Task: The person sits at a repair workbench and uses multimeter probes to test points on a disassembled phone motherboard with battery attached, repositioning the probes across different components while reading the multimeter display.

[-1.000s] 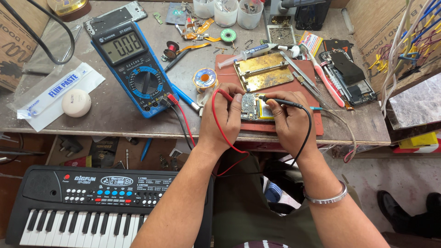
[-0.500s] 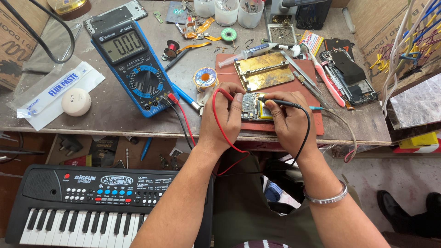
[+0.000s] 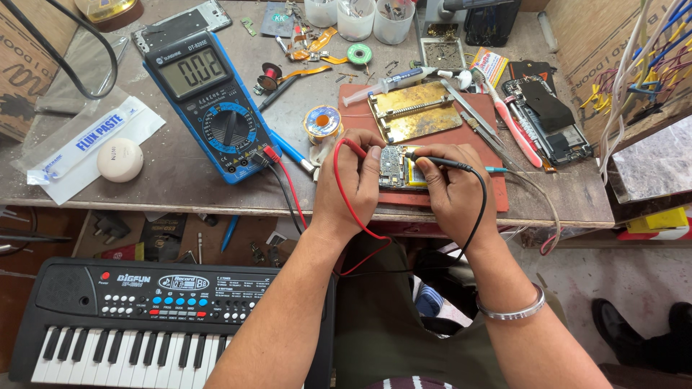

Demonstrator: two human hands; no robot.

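Observation:
My left hand [image 3: 351, 184] grips a red test probe [image 3: 358, 150], its tip touching a small circuit board [image 3: 393, 167] that lies on a red work mat [image 3: 497, 194]. My right hand [image 3: 454, 189] holds a black test probe [image 3: 441, 161] pressed to the same board from the right. Red and black leads run down past the bench edge and back up to a blue digital multimeter [image 3: 209, 101] at the left, whose screen is lit with a reading.
A solder spool [image 3: 322, 122], a brass board holder [image 3: 417, 112], tweezers [image 3: 476, 119], a syringe [image 3: 393, 81] and an opened phone [image 3: 549, 119] surround the mat. A white round tub [image 3: 120, 159] and flux packet lie left. A toy keyboard [image 3: 155, 317] sits below the bench.
Both hands keep the probes on the board with almost no movement. The reading on the multimeter screen has changed.

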